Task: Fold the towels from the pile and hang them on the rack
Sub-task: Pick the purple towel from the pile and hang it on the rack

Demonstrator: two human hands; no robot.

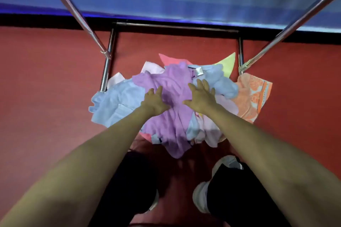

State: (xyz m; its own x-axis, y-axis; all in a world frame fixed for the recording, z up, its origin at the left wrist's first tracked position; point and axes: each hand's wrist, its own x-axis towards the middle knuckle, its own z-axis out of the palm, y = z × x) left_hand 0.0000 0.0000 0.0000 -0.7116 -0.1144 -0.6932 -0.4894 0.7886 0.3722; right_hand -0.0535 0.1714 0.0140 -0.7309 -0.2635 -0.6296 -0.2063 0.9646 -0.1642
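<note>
Your left hand (pixel 154 104) and right hand (pixel 201 97) rest on the purple towel (pixel 175 125), fingers (pixel 200 84) spread wide, gripping nothing. It tops the pile (pixel 114 105) on the floor (pixel 46 88), 12 o'clock from your shoes (pixel 200 196).

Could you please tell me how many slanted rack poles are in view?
2: the left pole runs down from the top left, the right pole from the top right.

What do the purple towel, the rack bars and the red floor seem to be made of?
Purple towel: soft matte cloth, likely terry or cotton; it lies in loose folds and creases.
Rack bars: polished metal, perhaps steel or chrome; bright streaks run along the round tubes.
Red floor: matte, possibly carpet or a mat; it shows no shine, but the texture is too blurred to tell.
</note>
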